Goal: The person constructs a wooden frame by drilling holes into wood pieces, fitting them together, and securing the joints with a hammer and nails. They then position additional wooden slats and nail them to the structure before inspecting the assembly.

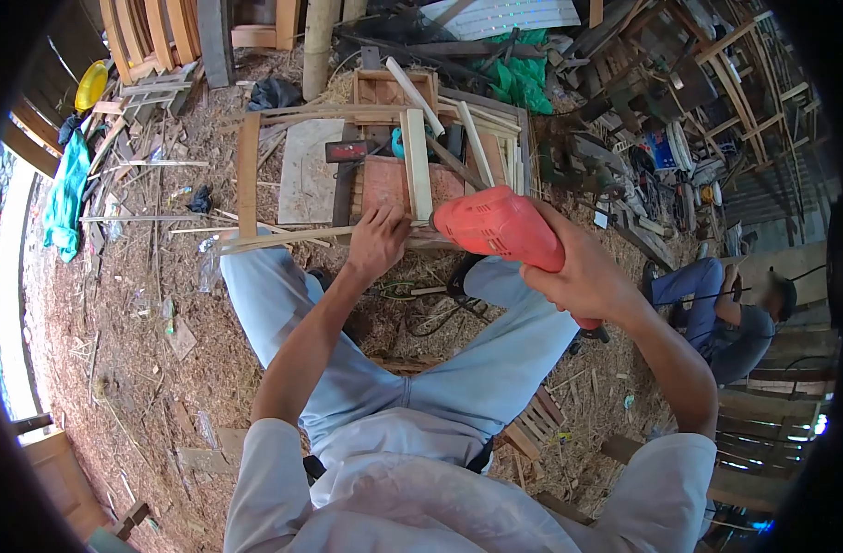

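My right hand (583, 267) is wrapped round the handle of a red power drill (500, 226), its front end pointing left. Just left of the drill's tip, my left hand (379, 240) has its fingers bent down on the end of thin wooden strips (292, 238), which stretch left over my knee. The strips lie at the near edge of a low work table (311, 175). Behind the hands, a pale wooden piece (418, 166) lies lengthwise on the table. What the drill's tip touches is too small to tell.
A wooden box (375, 88) stands at the table's far side, near a green plastic bag (523, 83). Wood shavings and scraps cover the floor (145, 313). At the right, another person (739, 323) sits low by stacked wooden frames.
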`<state>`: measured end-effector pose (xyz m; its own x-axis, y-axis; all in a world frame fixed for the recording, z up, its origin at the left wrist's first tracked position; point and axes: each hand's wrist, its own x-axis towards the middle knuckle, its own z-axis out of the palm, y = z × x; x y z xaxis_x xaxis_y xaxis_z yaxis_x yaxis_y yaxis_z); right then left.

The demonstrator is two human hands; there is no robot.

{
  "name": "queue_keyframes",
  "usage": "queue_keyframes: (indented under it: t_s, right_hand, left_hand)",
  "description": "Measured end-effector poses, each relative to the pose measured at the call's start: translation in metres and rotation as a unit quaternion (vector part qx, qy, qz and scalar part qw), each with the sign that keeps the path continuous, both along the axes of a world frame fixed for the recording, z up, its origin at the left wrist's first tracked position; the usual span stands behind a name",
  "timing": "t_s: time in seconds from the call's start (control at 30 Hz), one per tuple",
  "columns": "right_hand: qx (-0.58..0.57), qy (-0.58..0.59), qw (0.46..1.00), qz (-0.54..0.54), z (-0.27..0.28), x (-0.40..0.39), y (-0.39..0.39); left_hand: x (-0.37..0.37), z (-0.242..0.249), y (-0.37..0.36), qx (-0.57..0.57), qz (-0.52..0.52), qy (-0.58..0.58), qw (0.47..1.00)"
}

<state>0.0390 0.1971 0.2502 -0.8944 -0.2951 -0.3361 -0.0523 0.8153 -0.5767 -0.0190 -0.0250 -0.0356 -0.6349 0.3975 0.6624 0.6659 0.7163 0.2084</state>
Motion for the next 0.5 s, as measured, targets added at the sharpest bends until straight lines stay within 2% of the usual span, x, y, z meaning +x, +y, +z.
queue_keyframes:
  t_s: [0.13,0.23,0.4,0.5]
  right_hand:
    - [0.024,-0.011,1.0,-0.006,0.0065,0.0,-0.0059]
    - [-0.026,-0.001,1.0,0.016,0.0001,-0.0004,-0.0029]
    - [-0.009,0.001,1.0,0.004,0.0014,-0.0006,-0.0036]
    - [-0.004,-0.001,1.0,-0.003,0.0027,0.0002,-0.005]
  left_hand:
    - [-0.0011,0.0013,0.0007,-0.017,0.009,0.006,1.0]
    - [-0.0019,0.0026,0.0008,-0.008,0.011,0.018,1.0]
    - [-0.0005,-0.0038,0.0008,-0.027,0.016,-0.018,0.999]
    - [-0.0034,-0.0045,0.0009,-0.044,0.021,0.004,0.999]
